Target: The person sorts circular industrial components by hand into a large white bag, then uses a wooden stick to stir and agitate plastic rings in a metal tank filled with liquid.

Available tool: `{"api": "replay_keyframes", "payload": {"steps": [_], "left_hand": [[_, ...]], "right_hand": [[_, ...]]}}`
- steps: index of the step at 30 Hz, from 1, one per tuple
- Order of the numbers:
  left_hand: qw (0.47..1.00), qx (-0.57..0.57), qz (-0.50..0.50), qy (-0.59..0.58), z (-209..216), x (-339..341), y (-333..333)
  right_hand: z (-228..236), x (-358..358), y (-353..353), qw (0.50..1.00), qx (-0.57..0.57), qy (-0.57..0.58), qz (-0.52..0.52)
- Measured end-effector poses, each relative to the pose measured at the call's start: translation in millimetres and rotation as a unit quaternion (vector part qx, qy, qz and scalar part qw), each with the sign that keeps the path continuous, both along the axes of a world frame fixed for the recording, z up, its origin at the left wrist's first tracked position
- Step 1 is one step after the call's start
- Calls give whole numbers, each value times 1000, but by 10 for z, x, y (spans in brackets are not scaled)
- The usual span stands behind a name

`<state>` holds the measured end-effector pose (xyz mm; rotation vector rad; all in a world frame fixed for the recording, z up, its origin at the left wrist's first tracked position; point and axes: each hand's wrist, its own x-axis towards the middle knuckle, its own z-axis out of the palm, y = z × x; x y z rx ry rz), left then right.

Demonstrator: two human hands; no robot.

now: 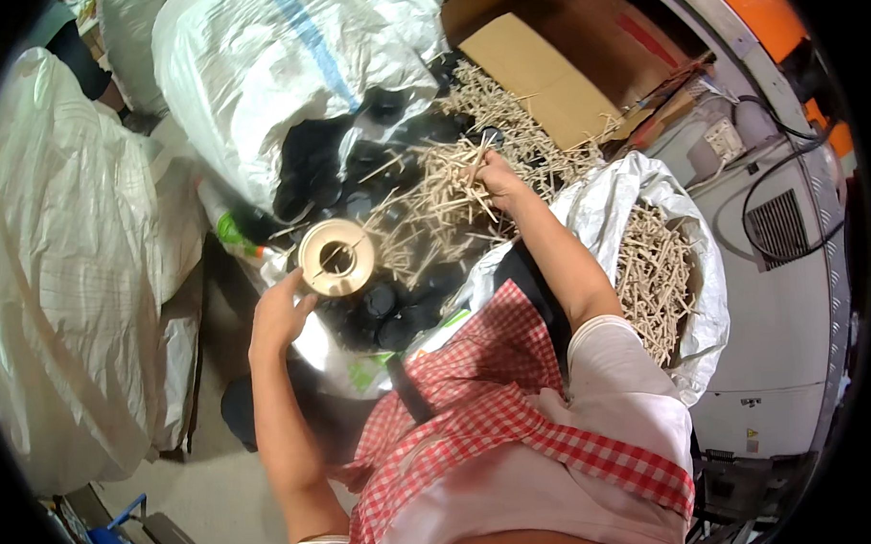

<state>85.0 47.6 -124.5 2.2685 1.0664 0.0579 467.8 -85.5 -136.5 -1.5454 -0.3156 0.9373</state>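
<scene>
My left hand [282,314] grips the lower left edge of a beige round plastic ring [311,260] with a hole in its middle. A thin beige stick crosses the hole. My right hand [498,181] is closed on part of a tangled bunch of thin beige plastic sticks [456,180]. Its fingertips are partly hidden among them. Under both hands lie several black round plastic parts [379,298], in and around the mouth of a white sack.
A big white woven sack [246,77] with a blue stripe lies ahead. On the right, another white sack [705,291] holds more sticks, beside a grey machine [783,327]. A cardboard box [544,76] stands far right. More white sacking [71,285] fills the left.
</scene>
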Motion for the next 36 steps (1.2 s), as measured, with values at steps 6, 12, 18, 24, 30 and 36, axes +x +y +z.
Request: {"api": "replay_keyframes", "payload": {"steps": [6, 12, 18, 24, 30, 36], "left_hand": [[1000, 7, -4, 1, 61, -5, -46], [999, 6, -30, -15, 73, 23, -140], [997, 37, -65, 0, 111, -105, -206], [999, 11, -38, 32, 5, -126, -130], [1000, 3, -4, 22, -79, -30, -14], [998, -11, 14, 54, -38, 108, 28]], "right_hand": [[573, 68, -449, 991, 123, 0, -50], [1603, 512, -2232, 968, 101, -145, -178], [1813, 591, -3899, 747, -443, -495, -22], [1796, 773, -2715, 581, -551, -599, 13], [585, 1019, -545, 772, -247, -539, 231], [-980, 972, 427, 702, -370, -542, 276]]}}
